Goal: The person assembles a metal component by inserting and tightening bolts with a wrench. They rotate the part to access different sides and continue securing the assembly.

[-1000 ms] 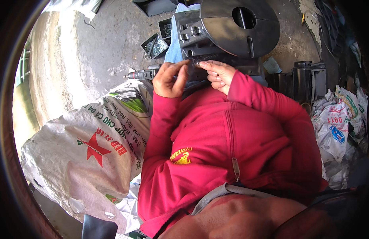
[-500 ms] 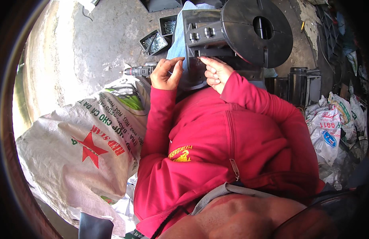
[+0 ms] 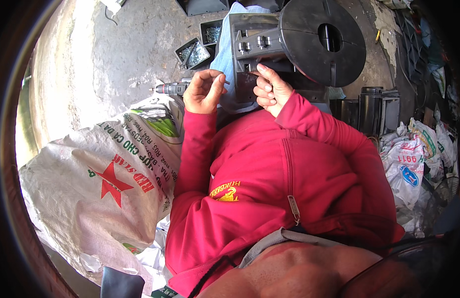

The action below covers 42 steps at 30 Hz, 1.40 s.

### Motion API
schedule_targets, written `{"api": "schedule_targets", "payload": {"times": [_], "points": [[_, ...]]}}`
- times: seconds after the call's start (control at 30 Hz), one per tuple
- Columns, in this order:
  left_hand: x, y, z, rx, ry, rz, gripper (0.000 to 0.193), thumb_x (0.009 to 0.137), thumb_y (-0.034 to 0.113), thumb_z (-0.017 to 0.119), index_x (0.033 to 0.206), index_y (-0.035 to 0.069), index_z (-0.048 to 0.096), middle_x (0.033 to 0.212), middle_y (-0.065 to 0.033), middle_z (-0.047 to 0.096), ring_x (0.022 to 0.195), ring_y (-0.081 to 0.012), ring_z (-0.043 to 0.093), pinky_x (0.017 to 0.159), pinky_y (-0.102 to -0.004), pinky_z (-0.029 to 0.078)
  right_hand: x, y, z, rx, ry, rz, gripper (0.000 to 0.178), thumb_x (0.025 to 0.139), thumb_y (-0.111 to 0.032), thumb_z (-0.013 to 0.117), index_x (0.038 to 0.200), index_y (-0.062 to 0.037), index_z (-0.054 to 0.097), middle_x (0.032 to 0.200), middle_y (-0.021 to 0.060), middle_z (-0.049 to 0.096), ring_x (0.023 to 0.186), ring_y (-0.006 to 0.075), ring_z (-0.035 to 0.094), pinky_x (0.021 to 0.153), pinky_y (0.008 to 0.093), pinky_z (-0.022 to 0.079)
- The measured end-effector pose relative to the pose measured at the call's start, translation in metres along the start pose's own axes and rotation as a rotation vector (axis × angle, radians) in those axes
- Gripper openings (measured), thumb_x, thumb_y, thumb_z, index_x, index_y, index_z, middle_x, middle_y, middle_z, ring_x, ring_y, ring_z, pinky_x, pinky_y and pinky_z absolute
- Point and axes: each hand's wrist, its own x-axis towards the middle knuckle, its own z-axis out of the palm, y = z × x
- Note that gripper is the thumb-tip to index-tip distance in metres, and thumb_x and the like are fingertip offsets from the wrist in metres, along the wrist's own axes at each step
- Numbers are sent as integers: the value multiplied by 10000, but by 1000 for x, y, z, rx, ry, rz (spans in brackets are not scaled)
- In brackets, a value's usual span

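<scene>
My left hand [image 3: 204, 92] is closed in a pinch, thumb against index finger. A small thin dark piece [image 3: 226, 82] sticks out at its fingertips, too small to name. Just to its right, my right hand [image 3: 272, 90] has its fingers curled and its thumb pressed on top; what it holds, if anything, is hidden. Both hands are over the near edge of a black plastic part [image 3: 262, 57], which carries a large round black disc [image 3: 309, 44] with an oval hole. Small metal rollers [image 3: 262, 42] sit in its flat side.
A cordless drill [image 3: 173, 88] lies left of my left hand. Beyond it are a black tray of small screws [image 3: 194, 53] and a second tray [image 3: 210, 33]. A white woven sack [image 3: 86, 193] fills the left; more black parts [image 3: 371, 111] and plastic bags [image 3: 409, 159] lie right.
My left hand has drawn slightly left, away from the right one. My right thumb has lifted higher, and that hand has shifted slightly right. The black part appears a little further right.
</scene>
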Motion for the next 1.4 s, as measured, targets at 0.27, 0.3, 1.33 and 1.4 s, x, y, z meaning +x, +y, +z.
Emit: {"api": "schedule_targets", "payload": {"times": [0.27,0.3,1.33,1.4], "points": [[6,8,14,224,-3,199,209,815,-32,710,994,-10,606,891,-58,661,667,-64,609,545,-185,473,0,2,5,-15,81,-42,470,908,-413,623,591,-162,384,497,-64,306,398,27,271,354,183,212],[7,9,20,214,25,237,211,803,-32,720,983,-4,612,892,-59,663,657,-63,607,528,-185,464,0,2,4,-21,75,-44,467,909,-410,624,593,-162,385,500,-63,313,400,27,273,357,184,212],[18,7,45,926,-12,777,273,681,-13,774,922,81,687,866,-61,650,767,-221,629,645,-310,504,16,21,-24,57,-114,-184,255,908,-294,627,783,-149,459,600,-69,399,457,17,333,378,173,218],[19,12,46,974,-45,798,264,686,-15,768,918,79,686,873,-60,653,768,-223,631,653,-311,505,14,23,-22,61,-121,-220,203,953,-225,534,773,-163,466,583,-81,381,438,14,287,376,178,215]]}}
